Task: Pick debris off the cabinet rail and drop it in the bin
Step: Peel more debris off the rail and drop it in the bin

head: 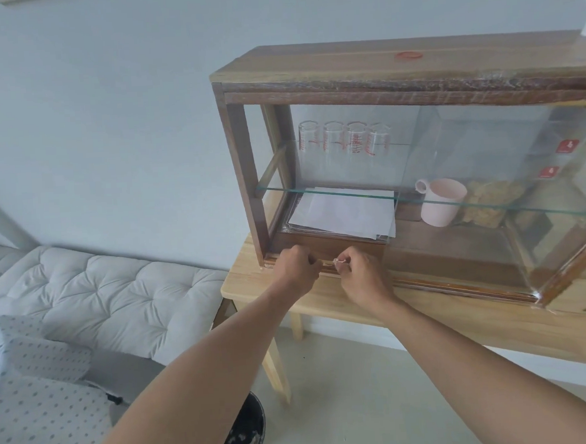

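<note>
A wooden cabinet point(403, 77) with glass panes stands on a pale wooden table point(497, 326). Its bottom rail point(460, 285) runs along the front edge. Both my hands are at the rail's left end. My left hand point(296, 268) rests curled on the rail, fingers closed; whether it holds anything is hidden. My right hand point(361, 272) pinches a small pale bit of debris point(339, 261) between thumb and fingertips, just over the rail. A black bin point(246, 434) stands on the floor below, partly hidden by my left forearm.
Inside the cabinet are several glasses point(345, 143) at the back, a stack of papers point(344, 213), a pink mug point(443, 200) and a glass shelf point(489, 203). A white quilted mattress point(100, 292) lies to the left. A dotted cloth point(31, 402) is at the lower left.
</note>
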The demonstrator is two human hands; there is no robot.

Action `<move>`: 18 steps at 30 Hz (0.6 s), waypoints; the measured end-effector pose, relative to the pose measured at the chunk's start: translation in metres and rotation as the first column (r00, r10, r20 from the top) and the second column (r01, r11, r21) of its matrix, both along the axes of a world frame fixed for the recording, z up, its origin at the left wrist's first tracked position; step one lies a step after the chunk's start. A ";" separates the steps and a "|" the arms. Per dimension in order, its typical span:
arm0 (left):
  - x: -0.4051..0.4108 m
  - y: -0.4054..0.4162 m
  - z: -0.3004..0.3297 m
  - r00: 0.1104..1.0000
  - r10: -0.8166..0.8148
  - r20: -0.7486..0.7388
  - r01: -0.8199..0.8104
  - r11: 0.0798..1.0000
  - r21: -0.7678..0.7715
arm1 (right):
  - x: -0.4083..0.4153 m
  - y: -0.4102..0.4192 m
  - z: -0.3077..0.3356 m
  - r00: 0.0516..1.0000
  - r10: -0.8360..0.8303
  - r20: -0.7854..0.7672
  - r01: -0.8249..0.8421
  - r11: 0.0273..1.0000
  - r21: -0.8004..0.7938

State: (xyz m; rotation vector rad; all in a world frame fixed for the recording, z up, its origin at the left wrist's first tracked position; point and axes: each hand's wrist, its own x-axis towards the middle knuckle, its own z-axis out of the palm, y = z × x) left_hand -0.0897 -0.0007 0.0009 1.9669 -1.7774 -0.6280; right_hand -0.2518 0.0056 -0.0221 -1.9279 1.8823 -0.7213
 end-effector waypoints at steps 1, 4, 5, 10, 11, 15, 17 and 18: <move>-0.004 -0.001 -0.001 1.000 0.000 0.005 0.000 1.000 0.000 | -0.001 0.001 -0.002 1.000 -0.009 -0.013 0.009 1.000 0.002; -0.012 -0.007 -0.004 1.000 0.008 0.014 -0.008 1.000 0.021 | -0.005 0.004 -0.007 0.998 -0.027 -0.050 0.027 1.000 0.000; -0.014 -0.010 -0.004 1.000 0.001 0.031 -0.002 0.999 0.039 | -0.005 0.004 -0.009 0.998 -0.037 -0.058 0.037 0.999 -0.003; -0.023 -0.030 0.004 0.985 -0.068 0.160 0.045 0.989 0.143 | -0.001 0.006 -0.009 0.994 -0.069 -0.080 0.068 0.997 -0.020; -0.024 -0.034 0.005 0.982 -0.073 0.174 0.046 0.986 0.158 | -0.001 0.006 -0.009 0.994 -0.072 -0.082 0.070 0.997 -0.028; -0.027 -0.048 0.007 0.987 -0.059 0.146 0.024 0.972 0.232 | -0.003 0.006 -0.008 0.991 -0.070 -0.116 0.065 0.997 -0.049; -0.027 -0.050 0.009 0.991 -0.058 0.117 0.025 0.964 0.266 | -0.005 0.007 -0.008 0.987 -0.069 -0.143 0.061 0.997 -0.057; -0.026 -0.050 0.009 0.992 -0.066 0.110 0.034 0.961 0.274 | -0.005 0.007 -0.008 0.986 -0.066 -0.155 0.057 0.996 -0.062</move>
